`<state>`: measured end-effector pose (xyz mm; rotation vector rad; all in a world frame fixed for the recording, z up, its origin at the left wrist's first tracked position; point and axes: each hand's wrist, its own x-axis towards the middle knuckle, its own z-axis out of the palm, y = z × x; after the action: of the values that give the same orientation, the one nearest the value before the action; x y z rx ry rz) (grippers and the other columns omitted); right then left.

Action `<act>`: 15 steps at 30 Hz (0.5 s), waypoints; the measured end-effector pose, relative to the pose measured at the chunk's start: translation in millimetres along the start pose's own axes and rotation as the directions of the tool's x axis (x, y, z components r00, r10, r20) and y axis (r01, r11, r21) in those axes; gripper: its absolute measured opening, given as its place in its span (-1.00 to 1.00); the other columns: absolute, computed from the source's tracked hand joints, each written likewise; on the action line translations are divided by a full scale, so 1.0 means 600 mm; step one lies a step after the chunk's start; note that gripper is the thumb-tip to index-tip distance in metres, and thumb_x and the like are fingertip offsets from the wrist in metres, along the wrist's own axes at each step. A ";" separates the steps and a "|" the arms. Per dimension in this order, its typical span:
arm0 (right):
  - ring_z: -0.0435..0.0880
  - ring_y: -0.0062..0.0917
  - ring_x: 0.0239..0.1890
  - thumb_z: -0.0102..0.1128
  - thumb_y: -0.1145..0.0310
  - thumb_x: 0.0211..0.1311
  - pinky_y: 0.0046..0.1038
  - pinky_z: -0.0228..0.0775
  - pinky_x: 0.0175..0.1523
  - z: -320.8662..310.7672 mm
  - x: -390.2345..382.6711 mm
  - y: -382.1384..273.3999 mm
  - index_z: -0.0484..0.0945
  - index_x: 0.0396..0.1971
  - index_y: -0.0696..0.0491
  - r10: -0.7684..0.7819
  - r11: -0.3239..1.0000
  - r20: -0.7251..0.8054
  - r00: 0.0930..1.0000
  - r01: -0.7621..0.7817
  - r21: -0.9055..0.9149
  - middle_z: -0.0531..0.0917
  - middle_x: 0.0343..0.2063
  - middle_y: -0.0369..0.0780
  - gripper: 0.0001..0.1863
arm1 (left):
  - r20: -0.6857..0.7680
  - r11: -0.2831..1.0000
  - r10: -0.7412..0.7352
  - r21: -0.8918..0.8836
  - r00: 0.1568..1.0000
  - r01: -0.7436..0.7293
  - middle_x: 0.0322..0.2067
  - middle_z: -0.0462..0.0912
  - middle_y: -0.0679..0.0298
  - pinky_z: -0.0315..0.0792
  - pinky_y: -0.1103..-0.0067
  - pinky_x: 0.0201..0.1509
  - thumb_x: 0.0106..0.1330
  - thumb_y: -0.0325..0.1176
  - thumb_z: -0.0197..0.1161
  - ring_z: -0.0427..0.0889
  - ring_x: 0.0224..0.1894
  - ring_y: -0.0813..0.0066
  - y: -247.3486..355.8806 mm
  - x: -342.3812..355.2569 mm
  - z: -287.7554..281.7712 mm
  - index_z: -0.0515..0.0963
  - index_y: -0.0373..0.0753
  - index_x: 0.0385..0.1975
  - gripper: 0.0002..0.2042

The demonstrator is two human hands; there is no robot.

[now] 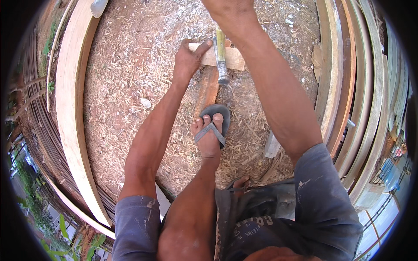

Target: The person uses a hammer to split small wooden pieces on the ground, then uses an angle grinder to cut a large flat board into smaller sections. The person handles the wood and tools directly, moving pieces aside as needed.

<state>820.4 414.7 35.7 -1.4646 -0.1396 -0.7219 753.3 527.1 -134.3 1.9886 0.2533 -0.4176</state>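
Note:
My left hand (187,58) grips the left end of a short pale wooden piece (235,58), which lies crosswise over a longer reddish board (204,93). My right hand (228,9) is at the top edge, closed on a hammer with a worn yellowish handle (220,48). The hammer's metal head (223,78) is over the crosspiece and just below it, beside the long board. My foot in a grey flip-flop (209,135) rests on the near part of that board.
The ground (117,87) is strewn with wood shavings and pale chips. Long planks (69,108) run along the left, beside thin dark rods. Stacked timber beams (348,95) line the right. A short greyish offcut (272,143) lies right of my foot.

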 end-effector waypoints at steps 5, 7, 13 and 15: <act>0.41 -0.57 -0.69 0.08 0.14 0.41 -0.45 0.30 -0.50 -0.053 0.067 -0.079 0.60 -0.43 0.22 0.563 0.793 0.385 0.732 -0.609 0.000 0.44 -0.76 -0.33 -0.59 | -0.058 0.994 0.082 0.079 0.995 -0.077 -0.37 0.66 -0.21 0.52 0.29 -0.11 0.18 0.23 0.33 0.70 -0.26 0.04 -0.031 0.032 0.021 0.49 -0.51 -0.07 -0.25; 0.39 -0.57 -0.73 0.05 0.16 0.42 -0.45 0.30 -0.54 -0.063 0.074 -0.094 0.58 -0.49 0.19 0.664 0.668 0.489 0.565 -0.742 -0.050 0.43 -0.79 -0.32 -0.59 | -0.082 0.992 0.009 0.123 0.997 0.001 -0.39 0.66 -0.19 0.49 0.29 -0.13 0.24 0.16 0.30 0.69 -0.25 0.03 -0.006 0.012 0.002 0.51 -0.46 -0.07 -0.34; 0.46 -0.37 -0.85 0.01 0.17 0.38 -0.32 0.34 -0.66 0.023 -0.008 -0.071 0.51 -0.84 0.10 0.280 0.933 0.025 0.960 -0.266 -0.242 0.45 -0.91 -0.15 -0.45 | -0.097 0.969 0.233 0.109 0.968 -0.223 -0.47 0.64 0.09 0.42 0.35 -0.21 0.31 -0.20 0.15 0.60 -0.37 0.17 -0.040 0.047 0.010 0.55 -0.35 -0.30 -0.72; 0.45 -0.30 -0.87 0.05 0.19 0.36 -0.25 0.35 -0.66 0.024 -0.007 -0.068 0.47 -0.88 0.13 0.315 0.928 -0.020 0.949 -0.313 -0.202 0.44 -0.93 -0.14 -0.43 | -0.041 0.950 0.223 0.232 0.974 -0.207 -0.47 0.62 0.13 0.39 0.34 -0.21 0.32 -0.26 0.09 0.55 -0.37 0.25 -0.012 0.029 0.011 0.52 -0.35 -0.38 -0.76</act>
<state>800.6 431.8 70.6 -1.6383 0.1624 -0.4738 765.7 524.6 -150.0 2.2291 0.0283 -0.2484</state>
